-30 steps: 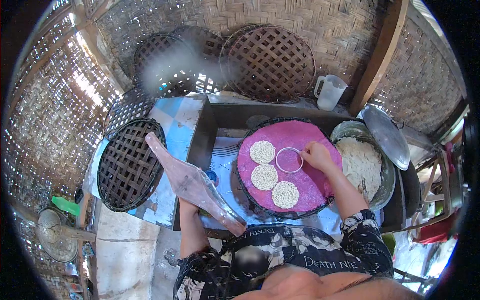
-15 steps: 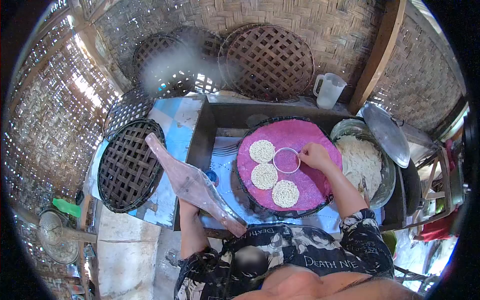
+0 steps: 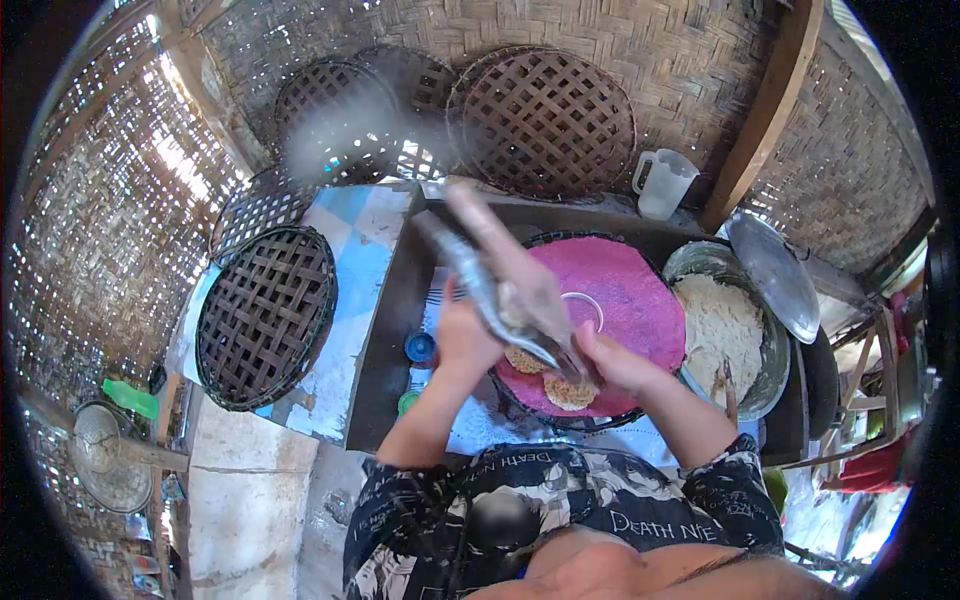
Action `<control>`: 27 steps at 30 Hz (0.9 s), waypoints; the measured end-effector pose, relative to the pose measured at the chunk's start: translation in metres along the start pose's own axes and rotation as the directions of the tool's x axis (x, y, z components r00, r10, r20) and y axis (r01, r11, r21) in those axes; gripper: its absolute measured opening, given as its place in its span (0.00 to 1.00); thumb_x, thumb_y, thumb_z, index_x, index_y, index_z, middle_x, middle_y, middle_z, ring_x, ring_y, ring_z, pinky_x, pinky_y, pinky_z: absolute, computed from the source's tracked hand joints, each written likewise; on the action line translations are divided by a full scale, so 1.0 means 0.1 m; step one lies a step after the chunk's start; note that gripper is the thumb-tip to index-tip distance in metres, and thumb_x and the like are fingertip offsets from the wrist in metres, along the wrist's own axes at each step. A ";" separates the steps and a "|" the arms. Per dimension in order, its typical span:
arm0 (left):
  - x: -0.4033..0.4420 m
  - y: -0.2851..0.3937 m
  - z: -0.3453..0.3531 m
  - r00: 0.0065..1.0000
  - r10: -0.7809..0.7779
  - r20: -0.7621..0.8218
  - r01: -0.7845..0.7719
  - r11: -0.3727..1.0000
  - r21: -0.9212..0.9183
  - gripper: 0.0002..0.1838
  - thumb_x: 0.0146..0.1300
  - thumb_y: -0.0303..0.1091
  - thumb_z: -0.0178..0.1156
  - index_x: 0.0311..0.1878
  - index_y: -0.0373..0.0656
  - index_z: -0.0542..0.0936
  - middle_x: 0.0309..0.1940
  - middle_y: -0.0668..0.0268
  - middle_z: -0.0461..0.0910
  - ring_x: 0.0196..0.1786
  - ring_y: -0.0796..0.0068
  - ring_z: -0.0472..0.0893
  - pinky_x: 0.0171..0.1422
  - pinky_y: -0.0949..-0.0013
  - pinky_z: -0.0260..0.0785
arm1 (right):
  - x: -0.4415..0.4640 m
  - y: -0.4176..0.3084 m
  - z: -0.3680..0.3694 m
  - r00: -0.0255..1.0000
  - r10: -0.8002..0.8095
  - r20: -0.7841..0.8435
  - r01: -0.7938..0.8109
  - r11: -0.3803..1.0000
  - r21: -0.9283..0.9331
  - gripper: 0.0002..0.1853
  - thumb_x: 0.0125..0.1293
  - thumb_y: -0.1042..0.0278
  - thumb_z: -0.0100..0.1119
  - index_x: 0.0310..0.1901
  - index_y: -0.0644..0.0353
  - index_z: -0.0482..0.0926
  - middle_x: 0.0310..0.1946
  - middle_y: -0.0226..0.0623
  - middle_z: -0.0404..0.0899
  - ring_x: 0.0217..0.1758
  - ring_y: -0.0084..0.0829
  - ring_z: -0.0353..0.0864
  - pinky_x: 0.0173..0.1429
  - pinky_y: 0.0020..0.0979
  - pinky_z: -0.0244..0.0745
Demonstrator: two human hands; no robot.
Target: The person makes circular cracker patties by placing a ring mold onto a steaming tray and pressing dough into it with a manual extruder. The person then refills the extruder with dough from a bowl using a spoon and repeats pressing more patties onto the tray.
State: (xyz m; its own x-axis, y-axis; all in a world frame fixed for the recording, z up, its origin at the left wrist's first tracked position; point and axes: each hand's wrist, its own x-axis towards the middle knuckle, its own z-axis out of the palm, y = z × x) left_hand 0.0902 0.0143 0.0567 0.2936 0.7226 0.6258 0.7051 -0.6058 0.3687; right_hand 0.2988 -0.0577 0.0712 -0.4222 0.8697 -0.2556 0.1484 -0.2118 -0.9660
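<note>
Pink-covered tray (image 3: 640, 300); blurred long tool (image 3: 484, 292), tilted above its left part; your left hand (image 3: 470, 338), closed round the tool's middle; right hand (image 3: 618, 364), gripping its near end; white ring (image 3: 601, 314) on the tray, now released, freeing both hands.

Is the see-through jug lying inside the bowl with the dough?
No, the jug is standing upright behind the bowl, near the woven wall.
</note>
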 end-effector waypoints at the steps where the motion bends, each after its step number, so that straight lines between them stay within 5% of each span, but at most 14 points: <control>1: 0.11 0.08 0.06 0.995 0.097 -0.018 -0.097 0.995 0.012 0.22 0.42 0.46 0.65 0.40 0.45 0.78 0.37 0.52 0.78 0.48 0.52 0.75 0.59 0.58 0.63 | -0.03 0.05 -0.01 0.999 0.045 -0.012 -0.044 0.995 0.093 0.37 0.63 0.32 0.27 0.53 0.60 0.70 0.36 0.39 0.78 0.39 0.30 0.78 0.41 0.31 0.74; 2: 0.21 0.14 0.03 0.971 0.018 0.237 0.004 0.996 -0.093 0.27 0.47 0.45 0.62 0.50 0.43 0.74 0.45 0.53 0.76 0.55 0.55 0.71 0.63 0.60 0.60 | -0.06 0.11 -0.09 0.996 0.087 -0.024 -0.081 0.980 0.182 0.39 0.62 0.30 0.26 0.55 0.60 0.68 0.37 0.40 0.78 0.37 0.30 0.79 0.39 0.30 0.75; 3: 0.29 0.06 0.09 0.948 0.071 0.311 0.101 0.859 -0.502 0.31 0.48 0.46 0.61 0.55 0.41 0.69 0.51 0.53 0.72 0.58 0.56 0.69 0.64 0.59 0.59 | -0.10 0.14 -0.20 0.991 0.129 -0.034 -0.115 0.957 0.267 0.41 0.61 0.29 0.25 0.56 0.59 0.66 0.38 0.41 0.78 0.36 0.30 0.79 0.36 0.29 0.75; 4: 0.39 -0.03 0.18 0.922 0.158 0.353 0.213 0.554 -0.805 0.36 0.50 0.48 0.60 0.60 0.39 0.65 0.57 0.53 0.69 0.60 0.57 0.67 0.66 0.58 0.57 | -0.16 0.13 -0.32 0.988 0.157 -0.015 -0.147 0.951 0.272 0.40 0.61 0.29 0.26 0.57 0.59 0.65 0.37 0.42 0.78 0.35 0.31 0.79 0.35 0.29 0.75; 5: 0.55 -0.15 0.26 0.909 0.222 0.352 0.362 0.000 -0.932 0.35 0.54 0.51 0.54 0.61 0.38 0.63 0.59 0.55 0.66 0.62 0.58 0.65 0.66 0.55 0.57 | -0.25 0.14 -0.44 0.981 0.192 0.005 -0.185 0.941 0.282 0.40 0.61 0.30 0.27 0.57 0.59 0.64 0.36 0.43 0.77 0.34 0.31 0.79 0.34 0.30 0.76; 6: 0.74 -0.23 0.28 0.905 0.283 0.318 0.425 -0.545 -0.723 0.35 0.58 0.54 0.49 0.62 0.37 0.62 0.61 0.56 0.64 0.64 0.58 0.63 0.66 0.51 0.56 | -0.32 0.15 -0.52 0.973 0.228 0.027 -0.225 0.928 0.297 0.39 0.61 0.30 0.27 0.58 0.59 0.63 0.36 0.44 0.77 0.32 0.32 0.79 0.32 0.30 0.76; 7: 0.93 -0.07 0.13 0.911 0.137 0.390 0.389 -0.605 -0.695 0.38 0.60 0.61 0.39 0.61 0.37 0.63 0.60 0.54 0.66 0.63 0.56 0.64 0.65 0.50 0.57 | -0.35 0.14 -0.55 0.966 0.252 0.065 -0.259 0.906 0.336 0.38 0.62 0.31 0.28 0.57 0.59 0.62 0.35 0.48 0.77 0.30 0.34 0.81 0.31 0.32 0.78; 8: 1.04 0.06 0.09 0.876 0.029 0.481 0.357 -0.710 -0.608 0.38 0.61 0.63 0.35 0.56 0.35 0.68 0.48 0.57 0.75 0.56 0.55 0.71 0.64 0.52 0.58 | -0.38 0.12 -0.59 0.962 0.254 0.095 -0.272 0.897 0.349 0.38 0.62 0.31 0.28 0.57 0.59 0.62 0.35 0.48 0.78 0.30 0.35 0.81 0.30 0.32 0.78; 10: 1.15 0.03 0.42 0.924 0.221 0.311 0.355 -0.797 -0.489 0.38 0.62 0.65 0.31 0.50 0.36 0.72 0.31 0.63 0.75 0.43 0.59 0.75 0.59 0.54 0.63 | -0.42 0.04 -0.65 0.956 0.253 0.150 -0.292 0.880 0.375 0.37 0.63 0.32 0.29 0.56 0.60 0.63 0.34 0.49 0.78 0.29 0.35 0.82 0.29 0.32 0.79; 11: 1.19 0.09 0.53 0.894 0.063 0.444 0.317 -0.791 -0.524 0.38 0.62 0.66 0.31 0.49 0.38 0.72 0.23 0.67 0.70 0.33 0.65 0.72 0.51 0.57 0.66 | -0.45 -0.08 -0.64 0.960 0.274 0.056 -0.274 0.880 0.389 0.35 0.64 0.34 0.29 0.46 0.62 0.72 0.28 0.45 0.79 0.25 0.33 0.81 0.24 0.28 0.78; 18: 1.13 0.12 1.12 0.890 -0.088 0.447 0.195 -0.814 -0.547 0.35 0.60 0.67 0.35 0.48 0.47 0.76 0.16 0.73 0.65 0.24 0.73 0.68 0.41 0.63 0.65 | -0.44 -0.07 -1.17 0.902 0.383 -0.200 -0.404 0.912 -0.075 0.36 0.63 0.33 0.34 0.36 0.65 0.75 0.21 0.42 0.79 0.19 0.30 0.80 0.18 0.25 0.75; 27: 1.04 -0.11 1.07 0.827 -0.236 0.510 0.188 -0.740 -0.646 0.32 0.62 0.65 0.35 0.42 0.47 0.77 0.13 0.74 0.60 0.20 0.77 0.64 0.35 0.66 0.63 | -0.19 0.04 -0.97 0.893 0.403 -0.200 -0.413 0.911 -0.011 0.35 0.63 0.35 0.39 0.33 0.68 0.76 0.20 0.42 0.78 0.16 0.31 0.78 0.18 0.30 0.75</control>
State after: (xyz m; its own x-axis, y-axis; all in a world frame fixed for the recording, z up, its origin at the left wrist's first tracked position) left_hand 0.1821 0.1315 0.0449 0.4061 0.9103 0.0800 -0.8836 0.3688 0.2885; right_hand 0.3942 -0.0318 0.0764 -0.1390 0.7806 -0.6093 0.3195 -0.5470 -0.7737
